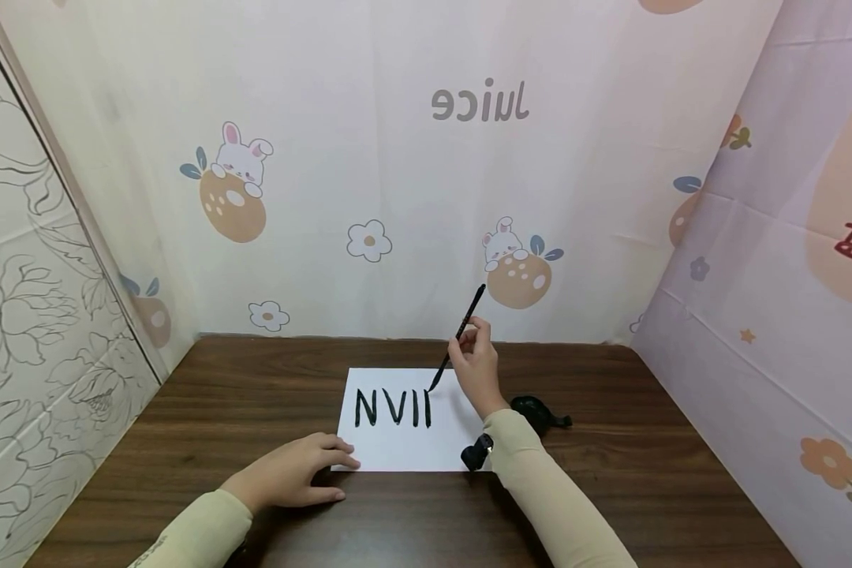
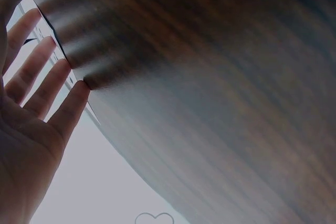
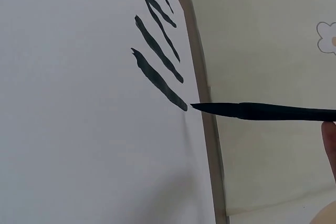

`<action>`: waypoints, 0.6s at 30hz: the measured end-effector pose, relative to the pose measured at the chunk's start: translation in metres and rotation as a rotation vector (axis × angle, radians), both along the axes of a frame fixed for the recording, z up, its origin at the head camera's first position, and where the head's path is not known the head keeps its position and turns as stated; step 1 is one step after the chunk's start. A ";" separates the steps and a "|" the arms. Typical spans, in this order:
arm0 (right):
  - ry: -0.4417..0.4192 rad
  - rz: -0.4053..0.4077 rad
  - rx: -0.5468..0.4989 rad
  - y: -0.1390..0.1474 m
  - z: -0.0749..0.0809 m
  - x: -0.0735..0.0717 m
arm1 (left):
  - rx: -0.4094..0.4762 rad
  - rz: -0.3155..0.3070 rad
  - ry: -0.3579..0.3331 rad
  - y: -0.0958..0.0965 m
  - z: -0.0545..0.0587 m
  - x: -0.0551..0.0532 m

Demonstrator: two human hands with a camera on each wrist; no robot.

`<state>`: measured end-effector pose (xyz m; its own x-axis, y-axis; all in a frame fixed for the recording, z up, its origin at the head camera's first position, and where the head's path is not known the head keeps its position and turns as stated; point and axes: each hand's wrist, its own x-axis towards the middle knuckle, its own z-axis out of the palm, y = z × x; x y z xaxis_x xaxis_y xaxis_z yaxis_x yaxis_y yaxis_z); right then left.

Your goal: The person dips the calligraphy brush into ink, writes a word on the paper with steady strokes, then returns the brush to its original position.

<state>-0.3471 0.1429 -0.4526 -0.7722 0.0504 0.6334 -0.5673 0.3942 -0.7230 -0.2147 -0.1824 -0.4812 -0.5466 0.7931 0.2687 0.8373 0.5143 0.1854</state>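
A sheet of white paper [image 1: 412,454] lies on the table with dark painted strokes that read like N, V and two upright bars. My right hand [image 1: 479,369] pinches a slim black paintbrush [image 1: 474,305], which leans with its bristles down. In the right wrist view the brush's pointed tip [image 3: 202,107] is right at the top end of the last stroke [image 3: 160,81]. My left hand [image 1: 291,473] is palm down at the paper's lower left corner, its fingertips on that edge. The left wrist view shows that hand's fingers [image 2: 68,109] spread and nearly straight.
A black rounded object [image 1: 532,412] with a short knobbed end sits right of the paper, partly behind my right forearm. A small black camera [image 1: 477,453] is on my right wrist. The brown wooden table [image 1: 255,402] meets printed curtains [image 1: 397,173] at the back and sides.
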 end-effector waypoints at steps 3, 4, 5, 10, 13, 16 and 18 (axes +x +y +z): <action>-0.001 -0.003 -0.003 0.000 -0.001 0.000 | 0.002 0.001 -0.003 0.000 0.000 0.000; -0.001 -0.004 -0.004 -0.001 -0.001 0.000 | 0.002 0.001 -0.003 0.000 0.000 0.000; -0.002 -0.003 -0.007 -0.001 -0.001 0.000 | 0.002 0.002 -0.005 0.000 0.000 0.000; 0.008 -0.002 -0.006 -0.001 -0.004 0.000 | -0.002 0.009 -0.015 0.000 0.000 0.000; 0.023 0.003 -0.002 -0.001 -0.005 -0.001 | -0.007 0.017 -0.025 0.000 0.000 0.000; 0.023 0.009 -0.003 0.000 -0.007 -0.002 | -0.013 0.024 -0.030 0.000 0.001 0.001; 0.016 0.013 -0.004 0.000 -0.008 -0.002 | -0.013 0.025 -0.028 0.000 0.001 0.000</action>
<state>-0.3493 0.1429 -0.4602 -0.7623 0.0434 0.6457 -0.5840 0.3840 -0.7152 -0.2142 -0.1819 -0.4806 -0.5737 0.7822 0.2430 0.8186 0.5377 0.2020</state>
